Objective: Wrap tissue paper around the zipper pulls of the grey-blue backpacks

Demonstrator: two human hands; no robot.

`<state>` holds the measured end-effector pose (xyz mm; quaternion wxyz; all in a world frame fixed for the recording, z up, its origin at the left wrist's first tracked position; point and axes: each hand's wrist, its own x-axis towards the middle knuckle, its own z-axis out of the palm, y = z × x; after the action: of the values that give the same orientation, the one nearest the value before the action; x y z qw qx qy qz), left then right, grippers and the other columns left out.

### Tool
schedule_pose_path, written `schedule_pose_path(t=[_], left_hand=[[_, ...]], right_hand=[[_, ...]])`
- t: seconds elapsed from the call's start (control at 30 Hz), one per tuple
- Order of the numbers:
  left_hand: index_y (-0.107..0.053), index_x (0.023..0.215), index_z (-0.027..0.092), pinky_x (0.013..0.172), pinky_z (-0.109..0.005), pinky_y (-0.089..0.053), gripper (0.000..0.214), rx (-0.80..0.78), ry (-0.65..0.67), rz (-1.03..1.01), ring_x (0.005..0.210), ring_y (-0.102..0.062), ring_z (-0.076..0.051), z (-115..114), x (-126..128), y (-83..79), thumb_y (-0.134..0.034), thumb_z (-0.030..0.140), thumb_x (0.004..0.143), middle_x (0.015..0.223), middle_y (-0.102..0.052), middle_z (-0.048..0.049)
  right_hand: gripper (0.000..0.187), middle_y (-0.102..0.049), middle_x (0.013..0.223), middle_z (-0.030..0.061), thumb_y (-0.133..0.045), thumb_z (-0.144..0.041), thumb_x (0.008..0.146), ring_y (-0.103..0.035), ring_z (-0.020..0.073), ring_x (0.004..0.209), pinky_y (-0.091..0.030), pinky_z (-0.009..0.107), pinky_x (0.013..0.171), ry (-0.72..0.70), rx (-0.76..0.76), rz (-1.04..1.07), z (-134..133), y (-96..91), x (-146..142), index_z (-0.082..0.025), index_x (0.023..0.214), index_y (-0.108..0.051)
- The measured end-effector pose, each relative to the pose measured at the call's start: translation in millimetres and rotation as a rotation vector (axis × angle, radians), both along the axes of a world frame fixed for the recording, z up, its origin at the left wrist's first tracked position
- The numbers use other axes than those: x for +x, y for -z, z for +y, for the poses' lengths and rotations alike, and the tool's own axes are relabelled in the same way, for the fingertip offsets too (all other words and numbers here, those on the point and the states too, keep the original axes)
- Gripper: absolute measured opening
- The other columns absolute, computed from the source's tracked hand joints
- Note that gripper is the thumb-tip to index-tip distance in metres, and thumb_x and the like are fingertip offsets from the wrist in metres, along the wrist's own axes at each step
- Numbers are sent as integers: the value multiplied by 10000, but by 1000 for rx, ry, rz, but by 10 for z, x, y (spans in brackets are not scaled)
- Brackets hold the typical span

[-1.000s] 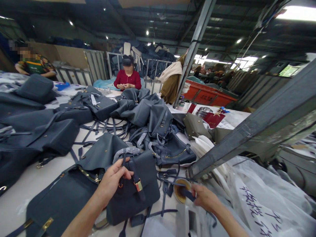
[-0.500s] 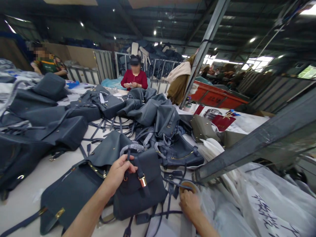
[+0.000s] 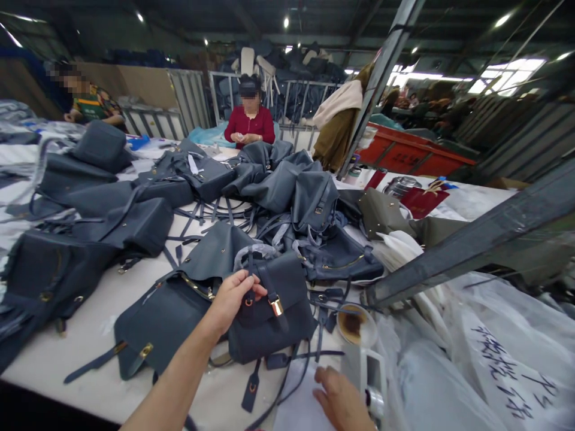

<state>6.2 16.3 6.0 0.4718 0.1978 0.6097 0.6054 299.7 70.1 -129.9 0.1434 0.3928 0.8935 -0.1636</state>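
My left hand [image 3: 238, 296] is closed on a thin strap [image 3: 250, 276] at the top of a dark blue-grey leather bag [image 3: 274, 329]. The bag has a front flap with a gold clasp [image 3: 275, 306] and a plastic-wrapped top handle. My right hand [image 3: 340, 398] is low at the front, over white paper [image 3: 296, 389], fingers curled; anything between the fingertips is too small to make out. Just beyond it sits a round bowl [image 3: 354, 325] with small brownish contents. A larger dark bag [image 3: 166, 314] with an open gold zipper lies left of the held one.
Piles of similar dark bags [image 3: 278, 185] spread across the white table [image 3: 90, 353]. Loose straps lie around the held bag. A slanted metal post [image 3: 449, 257] and clear plastic sacks [image 3: 449, 371] stand at the right. Across the table sits a person in red [image 3: 250, 123]; another works far left.
My right hand has come out of the bowl and moved down toward the table's front edge. My left hand keeps its hold on the strap. The view has shifted slightly.
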Motion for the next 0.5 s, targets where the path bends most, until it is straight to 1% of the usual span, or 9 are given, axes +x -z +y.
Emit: schedule_pose_path(t=[0.07, 0.1, 0.2, 0.3, 0.4, 0.5], left_hand=[[-592, 848, 158, 702, -272, -485, 344, 1, 44, -54, 703, -668, -170, -52, -21, 16, -676, 478, 752, 780, -753, -86], [-596, 856, 155, 715, -275, -488, 344, 2, 64, -68, 708, -669, -168, -71, -39, 18, -684, 470, 748, 789, -754, -90], [-603, 864, 152, 718, -273, -488, 327, 7, 72, -58, 695, -667, -161, -100, -92, 11, -692, 443, 743, 792, -754, -85], [-601, 849, 156, 685, -259, -476, 303, 19, 51, -22, 676, -663, -157, -99, -110, 12, -675, 434, 755, 775, -751, -75], [-596, 842, 155, 659, -253, -466, 290, 36, 45, -3, 665, -659, -157, -89, -99, 29, -665, 425, 758, 771, -751, -79], [-599, 831, 155, 655, -261, -471, 286, 47, 40, -5, 650, -654, -160, -77, -100, 44, -678, 413, 737, 759, -749, -78]], right_hand=[[341, -698, 1077, 83, -587, -101, 744, -680, 223, 965, -509, 266, 783, 42, -13, -18, -242, 175, 43, -244, 1048, -647], [383, -684, 1112, 96, -582, -75, 730, -669, 233, 1002, -510, 273, 809, 74, 4, -29, -312, 252, 47, -237, 1072, -638], [404, -668, 1104, 112, -529, -20, 742, -643, 259, 1044, -505, 311, 841, 152, 84, -49, -359, 386, 7, -220, 1078, -628], [362, -670, 1044, 112, -473, -2, 782, -651, 255, 995, -505, 306, 787, 151, 99, -40, -308, 391, -47, -207, 1033, -636], [309, -664, 965, 100, -426, -4, 815, -665, 232, 919, -495, 280, 725, 129, 88, -28, -268, 341, -60, -188, 931, -646], [306, -651, 928, 73, -388, -22, 850, -672, 202, 852, -480, 258, 679, 111, 76, -16, -248, 285, -40, -201, 888, -634]])
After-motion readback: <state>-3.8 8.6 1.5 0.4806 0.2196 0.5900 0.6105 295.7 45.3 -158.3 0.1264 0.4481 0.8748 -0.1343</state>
